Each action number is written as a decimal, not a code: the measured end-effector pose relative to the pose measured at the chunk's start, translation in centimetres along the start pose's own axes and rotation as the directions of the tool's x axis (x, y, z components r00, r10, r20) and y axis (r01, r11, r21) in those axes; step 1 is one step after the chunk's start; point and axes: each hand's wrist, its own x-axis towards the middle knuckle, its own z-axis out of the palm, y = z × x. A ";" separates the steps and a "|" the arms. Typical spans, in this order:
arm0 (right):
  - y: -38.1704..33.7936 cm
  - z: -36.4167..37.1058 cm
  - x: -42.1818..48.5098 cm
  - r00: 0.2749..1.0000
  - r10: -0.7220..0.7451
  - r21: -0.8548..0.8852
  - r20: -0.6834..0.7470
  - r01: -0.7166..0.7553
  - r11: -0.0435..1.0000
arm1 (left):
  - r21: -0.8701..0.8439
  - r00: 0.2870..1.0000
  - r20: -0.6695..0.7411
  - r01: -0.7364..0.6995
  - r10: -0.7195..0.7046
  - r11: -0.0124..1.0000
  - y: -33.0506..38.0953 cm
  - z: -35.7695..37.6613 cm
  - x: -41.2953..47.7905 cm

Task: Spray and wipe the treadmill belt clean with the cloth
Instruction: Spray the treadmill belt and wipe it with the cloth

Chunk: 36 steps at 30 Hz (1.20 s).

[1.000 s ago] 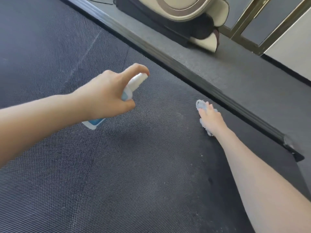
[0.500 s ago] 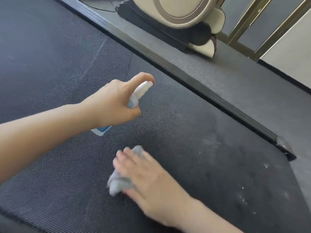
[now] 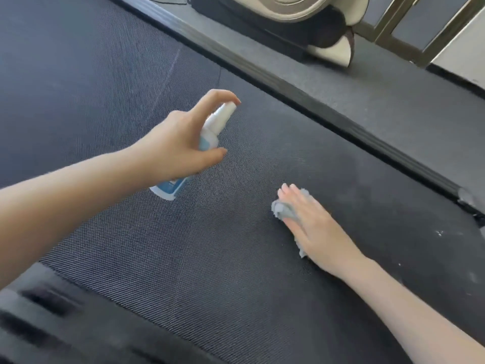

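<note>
Treadmill belt [image 3: 131, 245] fills most of the view, a dark woven surface with a fine ribbed grain running from the lower left up to the far right. At the bottom left corner a blurred black end cover [image 3: 52, 324] with slots borders it.

Over the left half of the belt the left hand [image 3: 178, 151] holds a spray bottle [image 3: 210, 130] clear of the surface. Its fingers are wrapped round the body and the index fingertip [image 3: 233, 97] is arched over the white nozzle. The bottle is pale blue with a white label band at its base, and it is tilted so that the nozzle points up and to the right.

Right of the middle, the right hand [image 3: 315, 227] lies flat on a small grey-blue cloth [image 3: 284, 210]. Its fingers [image 3: 291, 195] are straight and close together, pressing the cloth onto the belt. The cloth is bunched and fluffy, showing past the thumb side and along the lower edge of the palm.

Further right, white specks [image 3: 441, 233] dot the belt near its edge. A black side rail [image 3: 315, 106] runs diagonally along that edge, and beyond it lies grey floor [image 3: 393, 106]. At the top a cream-and-black machine [image 3: 328, 35] stands on the floor, with a brass-coloured frame [image 3: 393, 24] and a pale wall to its right.

The belt shows a faint pale streak in the upper left and a duller, dusty patch around the cloth.
</note>
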 end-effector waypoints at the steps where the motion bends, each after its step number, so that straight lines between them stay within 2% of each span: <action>1: 1.7 -0.5 0.8 0.996 0.090 0.037 0.013 -0.090 0.995 | -0.002 1.000 0.009 0.016 -0.016 1.000 0.0 -0.2 -0.2; 4: 6.1 -1.9 3.2 0.951 0.309 0.010 -0.016 -0.309 0.951 | -0.001 0.999 0.022 0.047 -0.047 0.999 0.1 -0.8 -0.9; 7: 8.4 -2.8 5.7 0.849 0.525 0.037 -0.051 -0.524 0.851 | -0.002 0.998 0.037 0.049 -0.049 0.999 0.1 -1.1 -1.5; 9: 8.4 -2.8 7.3 0.790 0.609 -0.005 -0.062 -0.611 0.792 | -0.006 0.997 0.054 0.049 -0.049 0.999 0.1 -1.1 -1.7; 10: 7.7 -2.8 7.7 0.790 0.611 -0.067 -0.056 -0.613 0.787 | -0.013 0.997 0.067 0.049 -0.048 0.999 0.2 -0.9 -1.7; 11: 7.1 -2.6 8.0 0.807 0.588 -0.111 -0.051 -0.590 0.800 | -0.023 0.996 0.080 0.046 -0.044 0.999 0.2 -0.8 -1.6; 13: 4.7 -2.0 8.3 0.895 0.439 -0.132 -0.075 -0.445 0.886 | -0.031 0.995 0.101 0.031 -0.027 0.999 0.3 -0.5 -1.5; 14: 3.0 -1.7 8.1 0.948 0.303 -0.132 -0.097 -0.314 0.940 | -0.031 0.994 0.107 0.023 -0.019 0.999 0.4 -0.4 -1.4; 16: -0.8 -0.8 7.7 0.995 0.036 -0.153 -0.094 -0.051 0.987 | -0.037 0.994 0.105 0.011 -0.007 0.999 0.4 -0.2 -1.1; 17: -2.6 -0.3 7.4 0.996 -0.063 -0.136 -0.062 0.055 0.989 | -0.037 0.995 0.098 0.004 0.000 0.999 0.4 -0.1 -1.0; 20: -8.7 1.4 5.0 0.974 -0.219 -0.031 0.057 0.221 0.975 | -0.033 0.996 0.085 -0.001 0.004 0.999 0.3 -0.2 -0.6; 24: -13.1 3.0 0.1 0.891 -0.439 -0.039 0.113 0.445 0.895 | -0.034 0.996 0.082 -0.018 0.021 0.999 0.2 -0.8 0.3; 29: -13.6 3.0 -3.3 0.852 -0.497 -0.040 0.164 0.510 0.859 | -0.090 0.996 0.080 -0.032 0.039 0.995 0.3 -0.6 1.1; 36: -12.1 1.9 -6.3 0.886 -0.403 -0.081 0.228 0.430 0.899 | -0.169 0.986 0.147 -0.050 0.075 0.984 1.4 0.7 2.1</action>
